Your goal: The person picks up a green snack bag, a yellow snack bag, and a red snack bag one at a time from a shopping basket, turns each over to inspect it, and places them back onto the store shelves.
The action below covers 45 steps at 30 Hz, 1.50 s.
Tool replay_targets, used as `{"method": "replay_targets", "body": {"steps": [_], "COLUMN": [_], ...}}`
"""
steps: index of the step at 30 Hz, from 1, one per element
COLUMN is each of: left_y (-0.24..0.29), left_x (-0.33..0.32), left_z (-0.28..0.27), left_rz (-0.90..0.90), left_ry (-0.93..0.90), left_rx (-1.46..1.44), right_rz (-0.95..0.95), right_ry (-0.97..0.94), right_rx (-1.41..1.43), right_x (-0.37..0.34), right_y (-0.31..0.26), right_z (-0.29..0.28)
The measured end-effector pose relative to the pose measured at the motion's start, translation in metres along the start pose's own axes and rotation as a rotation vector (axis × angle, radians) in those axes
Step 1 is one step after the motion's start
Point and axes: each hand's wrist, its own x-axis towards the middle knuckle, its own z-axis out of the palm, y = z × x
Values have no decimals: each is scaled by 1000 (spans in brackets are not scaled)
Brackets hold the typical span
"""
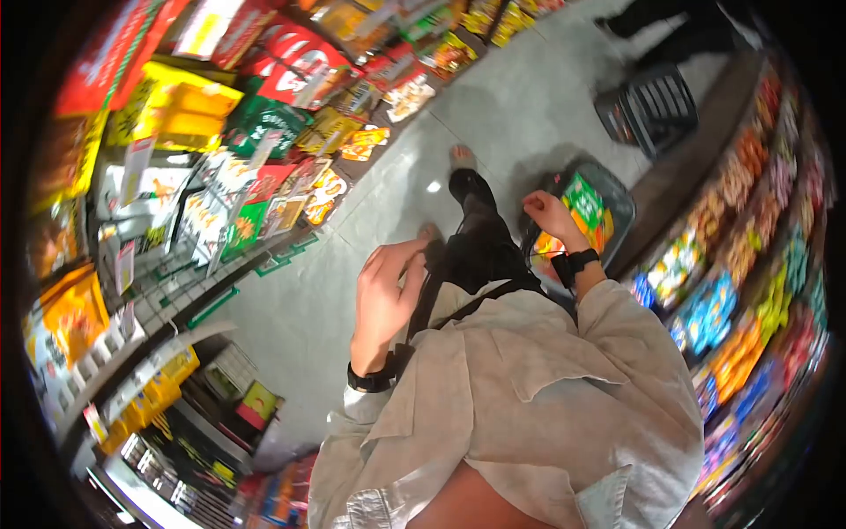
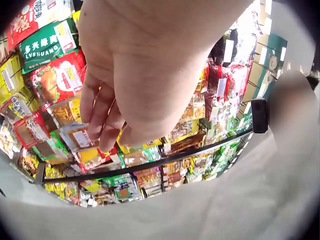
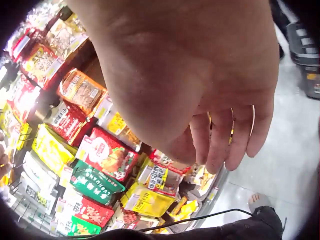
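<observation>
My left hand hangs in front of my body with fingers loosely bent and nothing in them. In the left wrist view its fingers overlap rows of packaged snacks on the shelf. My right hand, also holding nothing, is beside the near side of a dark shopping basket. A green packet and orange-yellow packets lie in that basket. The right fingers droop loosely in the right wrist view, with shelf packets and floor behind them.
A snack shelf runs along the left, with green price-strip edges. Bins of colourful wrapped sweets line the right. Another dark basket stands farther ahead on the grey tiled floor, near a person's dark-clothed legs.
</observation>
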Motion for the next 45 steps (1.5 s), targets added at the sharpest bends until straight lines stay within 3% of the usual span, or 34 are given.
{"method": "replay_targets", "body": {"steps": [8,11,14,18,20,21,23,26,28,30,32,35,38,39,43,44,45], "left_y": [-65,-73,-75,-79,-82,-78,-84,-89,-90,-96,-99,-105,-103,-98,-76,-69,-61], "left_x": [-93,-106,-111,-120,-125,-128,-138,-152,-159,-161,-159,-153,-147,-144,-136,-136,-135], "left_z": [23,43,75,130,163,179,211,254,277,294,308,327,336,338,342,340,337], "left_rz": [-110,-120,-168,-161,-145,-241,-302,-393,-412,-381,-463,-507,-545,-540,-458,-456,-453], "left_ry": [-348,-439,-507,-606,-628,-662,-707,-763,-793,-825,-828,-802,-772,-766,-758,-754,-747], "left_rx": [70,104,119,141,168,212,195,222,260,299,338,380,388,382,326,307,289], "right_rz": [141,263,324,477,647,731,740,668,716,825,883,804,621,666,415,393,382], "right_ry": [65,82,140,159,208,234,317,334,517,610,656,620,754,847,920,817,833], "right_rx": [341,309,451,585,798,907,1256,1268,1525,1593,1676,1810,2091,2155,2250,2297,2325], "right_x": [-149,-173,-179,-154,-127,-115,-81,-34,4,34,62,79,89,87,43,24,8], "right_y": [127,163,220,307,337,356,422,499,513,536,565,588,595,587,527,508,487], "right_z": [94,102,114,119,113,111,117,117,107,104,110,118,128,124,108,99,94]}}
